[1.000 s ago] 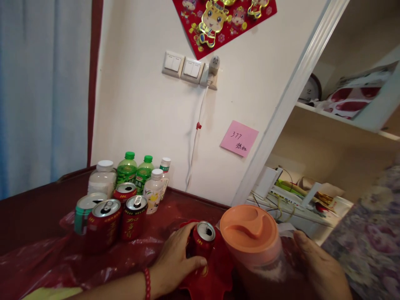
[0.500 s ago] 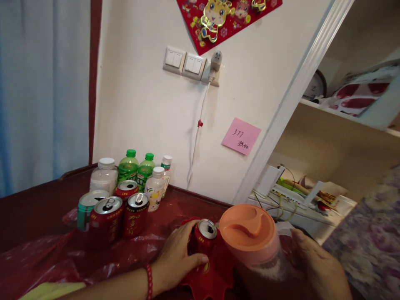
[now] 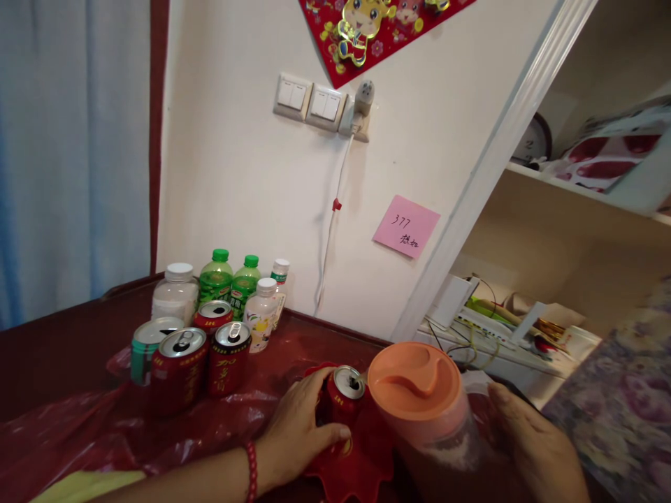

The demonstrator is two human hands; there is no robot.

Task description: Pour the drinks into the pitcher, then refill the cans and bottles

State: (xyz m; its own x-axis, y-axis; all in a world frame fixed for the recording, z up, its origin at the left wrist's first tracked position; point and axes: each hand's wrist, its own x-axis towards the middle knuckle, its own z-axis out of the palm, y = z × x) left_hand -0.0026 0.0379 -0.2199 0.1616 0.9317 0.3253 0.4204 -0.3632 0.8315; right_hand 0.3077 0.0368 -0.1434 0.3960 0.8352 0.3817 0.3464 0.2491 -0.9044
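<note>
My left hand (image 3: 301, 426) is wrapped round a red drink can (image 3: 346, 404), which stands upright with its opening showing. Under the can lies a red dish (image 3: 374, 454) with a pointed, star-like rim. My right hand (image 3: 539, 440) grips a clear pitcher (image 3: 453, 454) by its handle; its orange lid (image 3: 416, 381) has a curved raised grip. The pitcher is tilted toward the can, its lid edge close to the can's opening. A thin trickle seems to run between them. Pale contents show low in the pitcher.
To the left stand several cans (image 3: 181, 370), green-capped bottles (image 3: 216, 278), a clear jar (image 3: 175, 293) and a small white-capped bottle (image 3: 261, 314). Red plastic film (image 3: 193, 440) and a yellow cloth (image 3: 89, 485) lie on the dark table. A white cable (image 3: 330, 244) hangs from the wall socket.
A thin trickle now shows between the lid edge and the can's opening. Both hands have stayed almost in place; the view has shifted very slightly.
</note>
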